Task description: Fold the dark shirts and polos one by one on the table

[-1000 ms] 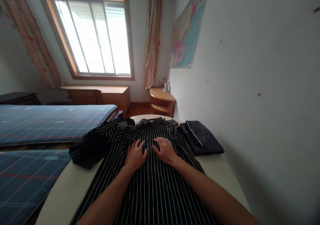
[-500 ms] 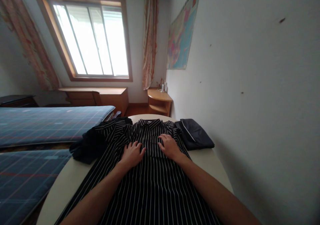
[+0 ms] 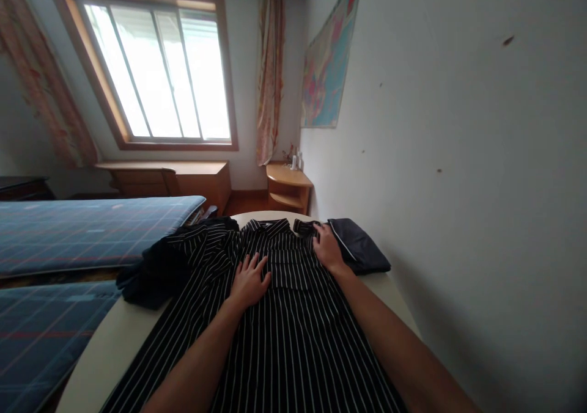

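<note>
A black shirt with white stripes [image 3: 288, 315] lies spread over a round cream table [image 3: 98, 355], its collar at the far edge. My left hand [image 3: 250, 281] rests flat on the chest of the shirt, fingers spread. My right hand [image 3: 326, 247] is at the shirt's right shoulder, by the sleeve, with its fingers bent over the striped cloth; whether they pinch it is hard to see. Right beside that hand sits a folded dark garment [image 3: 364, 248]. At the left, the other sleeve lies against a dark bundle of cloth [image 3: 149, 275].
Two blue plaid mattresses [image 3: 96, 233] are at the left. A white wall [image 3: 458, 217] runs close along the right side. Beyond the table stand a small wooden corner shelf [image 3: 288, 176] and a wooden desk [image 3: 202, 168] under the window.
My right hand has moved right, from the chest of the shirt to its shoulder and sleeve. The left hand stays flat on the cloth. The view has shifted slightly.
</note>
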The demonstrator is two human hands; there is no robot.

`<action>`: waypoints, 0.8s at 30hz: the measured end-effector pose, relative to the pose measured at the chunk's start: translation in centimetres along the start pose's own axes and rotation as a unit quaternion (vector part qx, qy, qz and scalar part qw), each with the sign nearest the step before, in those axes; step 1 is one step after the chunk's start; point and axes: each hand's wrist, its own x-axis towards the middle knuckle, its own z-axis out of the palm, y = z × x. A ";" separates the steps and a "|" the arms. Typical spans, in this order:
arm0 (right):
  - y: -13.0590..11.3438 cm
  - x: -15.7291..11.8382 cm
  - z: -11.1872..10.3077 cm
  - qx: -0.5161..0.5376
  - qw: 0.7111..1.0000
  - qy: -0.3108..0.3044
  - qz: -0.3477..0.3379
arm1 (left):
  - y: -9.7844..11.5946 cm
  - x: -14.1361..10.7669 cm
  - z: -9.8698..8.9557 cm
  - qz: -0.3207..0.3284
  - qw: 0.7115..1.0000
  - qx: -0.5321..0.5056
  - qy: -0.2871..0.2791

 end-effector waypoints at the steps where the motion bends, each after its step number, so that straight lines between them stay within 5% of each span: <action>1: 0.7 0.3 -0.9 0.014 0.999 0.049 0.017 | -0.2 0.1 -0.1 -0.006 1.000 0.003 -0.001; 4: 3.1 0.4 -3.3 0.041 0.982 0.164 0.081 | -0.5 0.2 -0.4 -0.011 1.000 0.006 -0.002; 7: 5.2 -0.4 -4.8 0.032 0.968 0.191 0.159 | -0.5 0.1 -0.4 -0.008 1.000 0.005 0.008; 13: 6.0 -2.0 -5.5 -0.078 0.959 0.118 0.245 | -0.4 -0.4 -0.4 0.032 0.999 -0.020 0.020; 17: 4.8 -1.7 -5.5 -0.144 0.971 0.080 0.171 | -0.3 -0.5 -0.5 0.047 0.998 -0.036 0.022; 20: 4.0 -1.2 -5.3 -0.165 0.979 -0.006 0.120 | -0.1 -0.6 -0.7 0.080 0.995 -0.048 0.022; 24: 3.4 -0.6 -5.7 -0.140 0.975 -0.063 0.161 | 0.2 -0.7 -1.2 0.102 0.993 -0.057 0.010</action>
